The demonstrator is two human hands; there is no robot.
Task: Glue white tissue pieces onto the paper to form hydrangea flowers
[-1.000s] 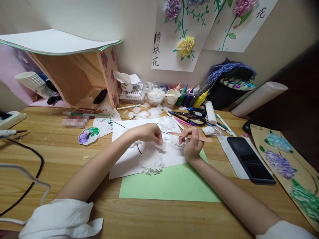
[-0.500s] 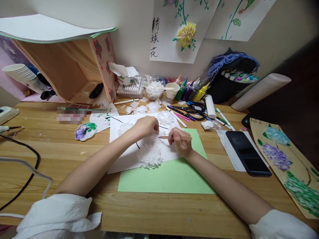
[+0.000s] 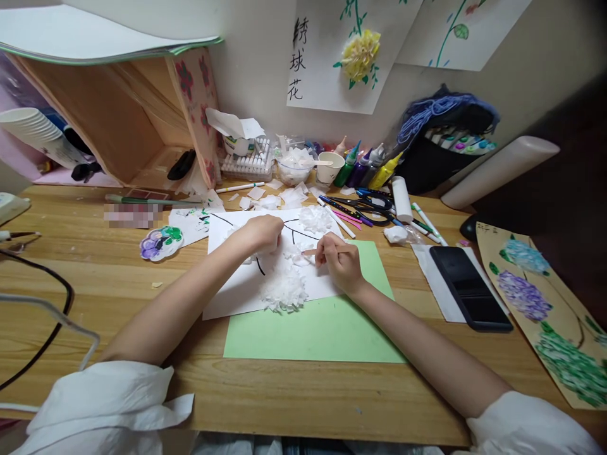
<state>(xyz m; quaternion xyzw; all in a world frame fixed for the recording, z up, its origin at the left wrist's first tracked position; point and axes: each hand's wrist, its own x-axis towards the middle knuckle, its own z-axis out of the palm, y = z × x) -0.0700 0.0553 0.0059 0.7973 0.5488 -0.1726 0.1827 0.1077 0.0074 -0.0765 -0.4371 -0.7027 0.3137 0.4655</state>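
My right hand (image 3: 337, 262) is closed round a wooden craft stick (image 3: 309, 253), its tip pointing left just over a small white paper piece (image 3: 298, 259). To its left, my left hand (image 3: 268, 235) hangs over the white sheet (image 3: 227, 297) with fingers curled down and together. Whatever those fingers hold is hidden. Black branch lines run across the sheet. White fringed paper blossoms stand on it: one near the front edge (image 3: 284, 289), another at the back (image 3: 315, 218). A third lies partly behind my left hand. Beneath the sheet is green paper (image 3: 313, 335).
Scissors (image 3: 374, 205), pens and torn white paper lie behind the sheet. A clear bowl of white scraps (image 3: 294, 167), a paper cup (image 3: 329, 169) and paint bottles (image 3: 353, 167) stand by the wall. A phone (image 3: 469, 287) lies right; a painted palette (image 3: 161, 243) is left.
My left hand has moved left, away from the stick's tip, uncovering black lines on the sheet. My right hand keeps the stick in nearly the same place. The view has shifted slightly.
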